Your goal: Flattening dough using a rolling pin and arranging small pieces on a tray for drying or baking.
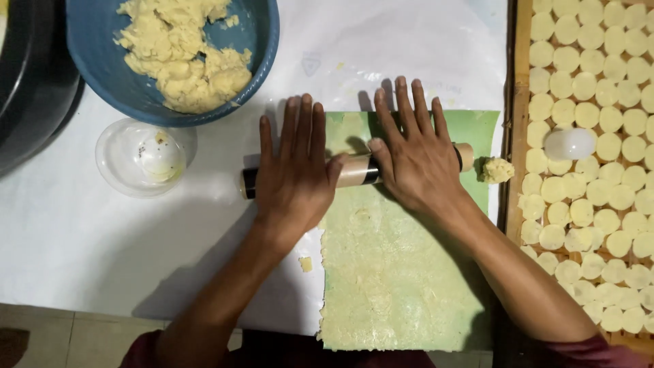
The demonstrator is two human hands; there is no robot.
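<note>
Hands flat on a rolling pin over thin dough

Dough (184, 58), pale yellow and crumbly, fills a blue bowl (102, 75) at the upper left of the white-covered table (82, 245). Just below the bowl sits a small clear cup (144, 157). To its right, the left hand (296, 170) lies palm down with fingers straight and close together, pressing on the left part of a tan rolling pin (354, 170) with dark bands. The right hand (415, 160) rests flat on the pin's right part, fingers slightly fanned. The pin lies crosswise on a green sheet (477, 126) spread with a thin layer of rolled dough (388, 272), which reaches to the table's near edge. A small dough lump (495, 170) sits just beside the pin's right end. Farther right, a woven tray (521, 102) holds rows of round dough discs (593, 61), with a white cutter-like cup (569, 144) lying on them.
</note>
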